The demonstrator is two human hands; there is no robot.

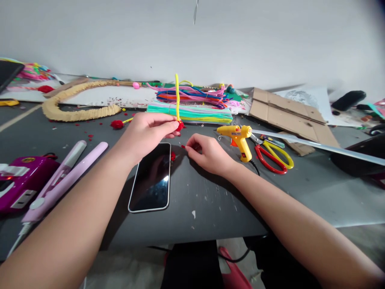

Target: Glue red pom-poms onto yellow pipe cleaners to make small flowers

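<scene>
My left hand (150, 134) pinches a yellow pipe cleaner (177, 96) that stands upright, with a red fuzzy bud (180, 126) at its lower end by the fingertips. Low over the table, my right hand (207, 153) is closed, thumb against forefinger, on a small red piece (183, 147). Between and below the hands lies a phone (152, 180) with a dark screen. Another red bit (173, 155) sits at the phone's right edge. To the right of my right hand is a yellow glue gun (239, 138) with a long clear glue stick (315, 145) in its back.
Scissors (272, 158) with red and yellow handles lie right of the glue gun. On the left are a pink hair straightener (66, 180) and a purple power strip (27, 180). Pipe cleaner bundles (189, 110), a curved tan band (63, 114) and cardboard (285, 116) line the back.
</scene>
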